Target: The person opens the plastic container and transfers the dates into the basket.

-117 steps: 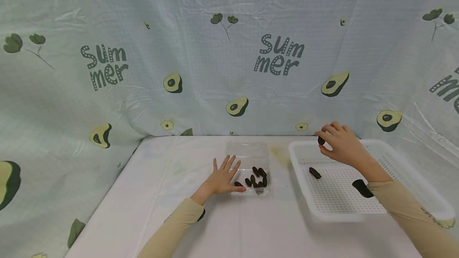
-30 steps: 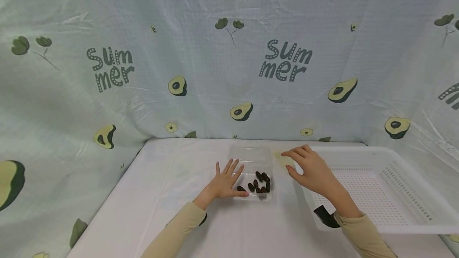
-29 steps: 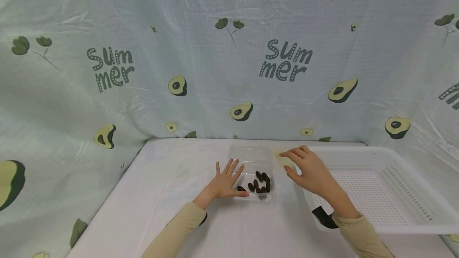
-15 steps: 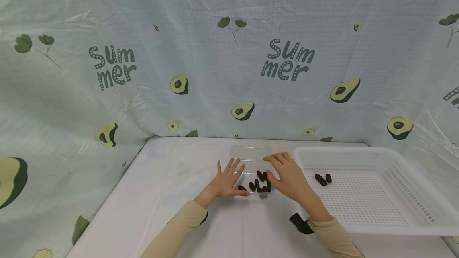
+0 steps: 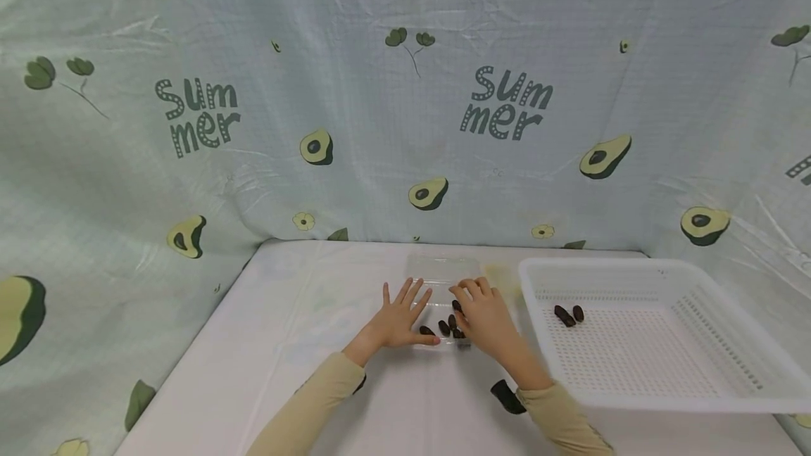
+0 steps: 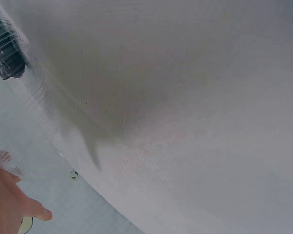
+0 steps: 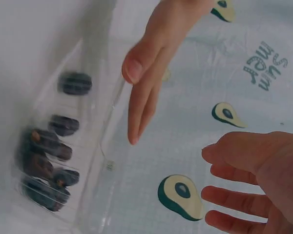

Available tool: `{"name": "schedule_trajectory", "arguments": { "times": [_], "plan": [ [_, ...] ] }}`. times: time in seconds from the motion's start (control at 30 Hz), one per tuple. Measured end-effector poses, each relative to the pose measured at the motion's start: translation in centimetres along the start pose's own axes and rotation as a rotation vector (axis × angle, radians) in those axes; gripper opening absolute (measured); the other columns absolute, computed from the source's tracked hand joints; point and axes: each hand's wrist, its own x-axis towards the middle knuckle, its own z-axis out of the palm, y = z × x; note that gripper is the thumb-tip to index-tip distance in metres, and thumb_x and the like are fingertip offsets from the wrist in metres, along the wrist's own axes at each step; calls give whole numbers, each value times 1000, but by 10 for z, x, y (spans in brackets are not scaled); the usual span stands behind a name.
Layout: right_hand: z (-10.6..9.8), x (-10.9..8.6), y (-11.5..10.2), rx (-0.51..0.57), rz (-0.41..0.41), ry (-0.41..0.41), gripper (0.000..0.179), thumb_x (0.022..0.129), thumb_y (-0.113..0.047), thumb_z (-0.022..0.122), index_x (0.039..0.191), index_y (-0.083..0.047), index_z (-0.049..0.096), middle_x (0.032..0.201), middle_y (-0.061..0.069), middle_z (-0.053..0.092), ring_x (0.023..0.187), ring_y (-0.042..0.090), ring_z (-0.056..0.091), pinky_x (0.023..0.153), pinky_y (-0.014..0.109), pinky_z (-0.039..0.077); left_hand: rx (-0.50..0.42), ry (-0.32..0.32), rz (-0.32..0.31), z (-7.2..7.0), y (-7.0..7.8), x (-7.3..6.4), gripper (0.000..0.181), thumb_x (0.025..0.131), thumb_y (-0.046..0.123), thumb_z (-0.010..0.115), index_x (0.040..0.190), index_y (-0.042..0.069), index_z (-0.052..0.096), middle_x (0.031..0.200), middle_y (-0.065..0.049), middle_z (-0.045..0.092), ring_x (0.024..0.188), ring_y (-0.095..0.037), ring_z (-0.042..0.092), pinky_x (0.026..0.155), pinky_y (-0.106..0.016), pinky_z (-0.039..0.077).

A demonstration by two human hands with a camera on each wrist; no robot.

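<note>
A clear plastic clamshell box [image 5: 442, 295] holds several small dark brown oval fruits, apparently dates [image 7: 74, 84]. My left hand [image 5: 393, 322], fingers spread, rests at the box's left side; its thumb lies along the near rim. My right hand [image 5: 484, 319] is over the box's right side, fingers bent downward beside a dark date [image 5: 456, 306]. In the right wrist view, nothing shows between the right hand's [image 7: 254, 180] fingers. Some dates in the box are hidden behind this hand in the head view. Two more dates [image 5: 564, 316] lie in the white basket.
The white perforated plastic basket [image 5: 665, 404] stands to the right of the clear box. The box's transparent lid [image 5: 443, 268] is folded back behind it. A patterned sheet [image 5: 355, 181] with avocados hangs behind the white-covered table [image 5: 304, 301].
Earlier the right hand pinched a date over the basket, where one lay; now two lie there. That hand has moved left to the clear box. My left hand stays put.
</note>
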Motion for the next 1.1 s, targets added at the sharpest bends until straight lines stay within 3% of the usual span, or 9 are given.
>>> {"name": "schedule_trajectory", "arguments": {
  "times": [0.27,0.7,1.1],
  "plan": [
    [23,-4,-3,-18,-17,-77,31,70,-16,75,97,-11,61,94,4,59,88,22,51,64,35,45,-24,15,21,-2,-1,0,96,75,71,45,145,13,13,151,-13,9,138,-34,6,98,-69,9],
    [54,0,11,24,-86,-344,32,66,-24,77,95,-17,67,94,-3,62,87,17,49,71,35,44,-1,19,29,-3,-1,0,96,75,73,42,144,13,14,151,-13,9,138,-34,8,98,-69,10],
    [70,7,15,45,-144,-467,30,68,-31,76,95,-20,68,94,-2,63,87,16,47,71,36,43,1,17,31,-2,-1,-2,96,75,73,40,144,13,14,151,-13,8,138,-33,7,98,-68,11]
  ]
}}
